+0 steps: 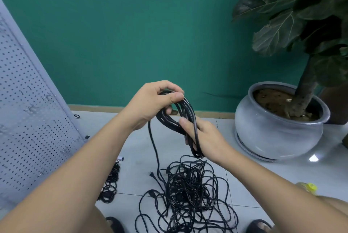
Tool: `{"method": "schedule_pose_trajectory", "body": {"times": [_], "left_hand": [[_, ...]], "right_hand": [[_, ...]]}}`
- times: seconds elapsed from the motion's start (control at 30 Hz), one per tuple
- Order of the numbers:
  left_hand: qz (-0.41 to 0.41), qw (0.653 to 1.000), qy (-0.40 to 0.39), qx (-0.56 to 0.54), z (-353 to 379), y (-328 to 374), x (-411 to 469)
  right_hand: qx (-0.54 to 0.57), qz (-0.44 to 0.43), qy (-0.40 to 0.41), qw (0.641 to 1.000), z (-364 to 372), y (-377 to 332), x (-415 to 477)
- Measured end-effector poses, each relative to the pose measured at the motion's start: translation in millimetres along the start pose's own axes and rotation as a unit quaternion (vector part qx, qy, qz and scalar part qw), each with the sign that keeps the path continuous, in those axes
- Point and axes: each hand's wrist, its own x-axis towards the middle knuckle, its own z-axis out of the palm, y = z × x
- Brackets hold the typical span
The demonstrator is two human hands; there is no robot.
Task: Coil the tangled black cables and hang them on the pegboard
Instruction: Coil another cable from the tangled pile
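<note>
Tangle (188, 191) on the floor is my reference. Above it I see the coil (165, 120), left hand (154, 101) at its top, right hand (205, 136) at its lower end. Left of tangle: pile (112, 176), then pegboard (28, 120). Right and behind: pot (273, 135).

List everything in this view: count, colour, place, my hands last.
coiled black cable: one, black, held up at centre, tail trailing to the floor
tangled pile of black cables: one, black, on the tiles below the coil
perforated pegboard: one, pale grey, far left
smaller bundle of black cables: one, black, floor beside the pegboard
round glazed pot: one, grey, floor at right
large-leaved plant: one, dark green, in the pot
yellow object: one, right edge, unidentifiable
dark sandals: two, bottom edge
left hand: one, gripping the coil's top
right hand: one, gripping the coil's lower side
</note>
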Motion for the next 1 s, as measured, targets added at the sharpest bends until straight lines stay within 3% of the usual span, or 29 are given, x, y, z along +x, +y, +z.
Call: {"method": "schedule_pose_trajectory", "body": {"times": [0.1,0.2,0.43,0.63,0.73,1.0], "left_hand": [[-0.017,0.995,0.001,-0.100,7,3,1],[-0.025,0.991,0.025,-0.130,9,3,3],[-0.073,0.988,0.005,-0.135,26,9,1],[-0.114,0.955,-0.030,-0.271,32,6,3],[-0.067,0.974,-0.058,-0.209,33,9,1],[0.039,0.996,0.004,-0.082,45,18,0]], "right_hand": [[0.070,0.008,0.055,0.996,4,3,-4],[0.087,0.003,0.091,0.992,7,7,-7],[-0.054,0.056,-0.094,0.993,7,6,6],[-0.082,0.068,-0.110,0.988,9,5,14],[-0.036,0.073,-0.106,0.991,9,6,13],[-0.001,0.064,-0.099,0.993,12,2,10]]}}
